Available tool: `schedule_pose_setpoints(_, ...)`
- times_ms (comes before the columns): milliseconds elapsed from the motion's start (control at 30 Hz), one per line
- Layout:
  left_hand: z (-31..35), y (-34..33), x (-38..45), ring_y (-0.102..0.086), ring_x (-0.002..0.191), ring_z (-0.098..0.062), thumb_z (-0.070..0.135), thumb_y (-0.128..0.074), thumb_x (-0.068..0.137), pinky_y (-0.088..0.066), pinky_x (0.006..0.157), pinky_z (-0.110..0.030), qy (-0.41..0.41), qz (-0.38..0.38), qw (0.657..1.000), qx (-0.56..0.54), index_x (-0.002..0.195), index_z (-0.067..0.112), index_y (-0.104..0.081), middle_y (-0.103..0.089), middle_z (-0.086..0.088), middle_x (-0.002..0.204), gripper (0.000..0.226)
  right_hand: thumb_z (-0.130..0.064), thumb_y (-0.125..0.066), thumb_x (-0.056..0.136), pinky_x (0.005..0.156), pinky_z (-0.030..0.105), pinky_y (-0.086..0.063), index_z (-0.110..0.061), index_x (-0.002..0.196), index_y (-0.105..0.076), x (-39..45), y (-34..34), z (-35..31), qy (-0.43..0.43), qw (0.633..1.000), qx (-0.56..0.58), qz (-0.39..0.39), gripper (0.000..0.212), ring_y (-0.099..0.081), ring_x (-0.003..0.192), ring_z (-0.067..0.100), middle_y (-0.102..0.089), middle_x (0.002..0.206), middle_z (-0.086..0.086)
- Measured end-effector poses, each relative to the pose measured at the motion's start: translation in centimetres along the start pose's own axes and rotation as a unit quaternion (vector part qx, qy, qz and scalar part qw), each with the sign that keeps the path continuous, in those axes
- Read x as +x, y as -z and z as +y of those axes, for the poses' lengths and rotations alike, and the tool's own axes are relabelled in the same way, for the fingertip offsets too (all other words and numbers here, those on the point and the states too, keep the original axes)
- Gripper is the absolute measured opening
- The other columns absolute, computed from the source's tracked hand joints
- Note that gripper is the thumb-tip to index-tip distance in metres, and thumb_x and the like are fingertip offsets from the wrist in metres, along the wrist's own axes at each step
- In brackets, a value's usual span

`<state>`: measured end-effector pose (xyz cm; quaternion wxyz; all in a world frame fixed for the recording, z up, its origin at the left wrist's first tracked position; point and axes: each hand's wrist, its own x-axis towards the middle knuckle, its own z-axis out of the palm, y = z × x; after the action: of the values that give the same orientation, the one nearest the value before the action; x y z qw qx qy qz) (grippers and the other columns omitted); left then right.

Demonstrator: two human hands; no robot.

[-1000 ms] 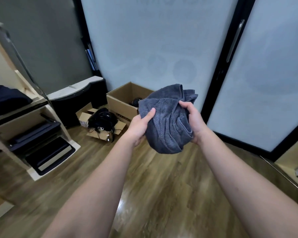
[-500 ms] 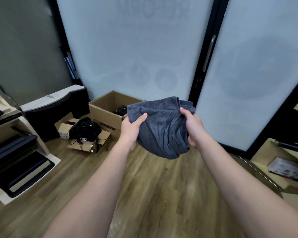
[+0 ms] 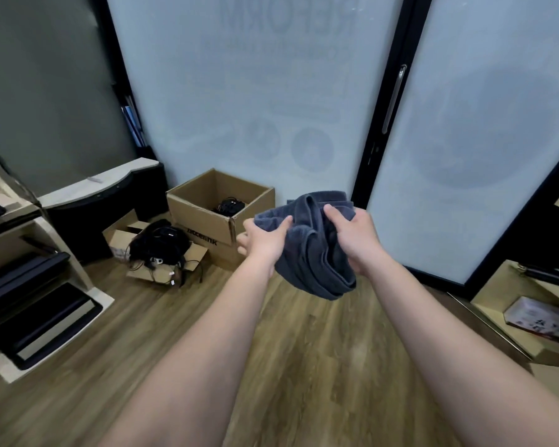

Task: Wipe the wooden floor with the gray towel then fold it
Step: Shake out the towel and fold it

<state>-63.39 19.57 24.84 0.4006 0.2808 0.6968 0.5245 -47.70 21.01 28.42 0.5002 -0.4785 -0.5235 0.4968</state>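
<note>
Gray terry cloth, one towel (image 3: 317, 250), hangs bunched in the air between two hands, well above the wooden floor (image 3: 304, 350) and not touching it. The left hand (image 3: 265, 240) grips the towel's upper left edge, thumb laid across the top of the cloth and fingers underneath. The right hand (image 3: 355, 237) holds the upper right part, thumb pressed into the folds and fingers curled behind. The towel is crumpled into several vertical folds; its long axis runs from the upper left down to the lower right, where the loose end droops below the right wrist.

Two cardboard boxes sit near the far edge of the floor by the frosted glass panels: one large open box (image 3: 220, 214) with dark cables inside, and one smaller flattened box (image 3: 162, 253) to its left, heaped with black cords. One low shelf unit (image 3: 39, 301) stands at the left edge of the floor.

Compared with a second ago, the towel sits lower and more to the right, the hands are closer together on it, and the view has turned rightward, so the shelf unit has slid toward the left margin.
</note>
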Motion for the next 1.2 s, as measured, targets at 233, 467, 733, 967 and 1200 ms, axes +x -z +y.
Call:
schedule_pose_setpoints(233,0.8,-2.3,-1.6,-0.059,0.122,-0.042,0.074,-0.045,0.090,-0.041,0.100,-0.069,0.255,-0.318,0.904,-0.128,0.143,0.017,-0.050,-0.063,-0.017,0.133,0.078,-0.024,-0.061,0.100,0.089,0.051,-0.056,-0.010,0.093,-0.070,0.0,-0.6,0.6,0.070,0.995,-0.053,0.050,0.018,-0.071,0.094,0.028,-0.075,0.096,0.013)
schedule_pose_setpoints(467,-3.9,-3.3,-1.5,-0.060,0.115,-0.039,0.004,-0.036,0.099,-0.055,0.088,-0.047,0.250,-0.224,0.933,-0.132,0.131,0.005,-0.051,-0.059,-0.018,0.126,0.035,-0.026,-0.062,0.099,0.092,0.052,-0.056,-0.020,0.083,-0.066,1.1,1.4,0.0,0.077,0.994,-0.032,0.074,0.018,-0.071,0.095,0.026,-0.073,0.089,0.004)
schedule_pose_setpoints(733,-4.3,-3.2,1.4,-0.035,0.142,-0.023,0.028,-0.080,0.083,-0.032,0.117,-0.042,-0.044,-0.087,0.992,-0.081,0.155,0.023,-0.021,-0.027,-0.003,0.160,0.093,-0.018,-0.059,0.101,0.101,0.051,-0.052,0.000,0.109,-0.066,2.1,3.0,-2.0,0.069,0.994,-0.072,-0.048,0.021,-0.066,0.101,0.025,-0.070,0.114,0.022)
schedule_pose_setpoints(967,-1.2,-1.8,4.4,-0.072,0.099,-0.022,0.009,-0.076,0.085,-0.054,0.079,-0.030,-0.040,-0.228,0.952,-0.198,0.108,0.015,-0.069,-0.075,-0.009,0.112,0.025,-0.018,-0.057,0.102,0.086,0.037,-0.060,-0.006,0.103,-0.069,2.4,4.1,-1.2,0.003,0.995,0.040,-0.089,0.018,-0.071,0.093,0.022,-0.075,0.101,0.011)
schedule_pose_setpoints(1200,4.8,0.5,4.6,-0.072,0.080,-0.012,0.037,-0.080,0.078,-0.059,0.072,-0.031,-0.242,-0.193,0.949,-0.068,0.082,0.016,-0.076,-0.078,0.000,0.088,0.021,-0.039,-0.063,0.097,0.078,0.053,-0.059,-0.019,0.089,-0.071,4.4,8.0,-1.6,0.075,0.981,-0.180,-0.003,0.023,-0.068,0.084,0.024,-0.072,0.090,0.004)
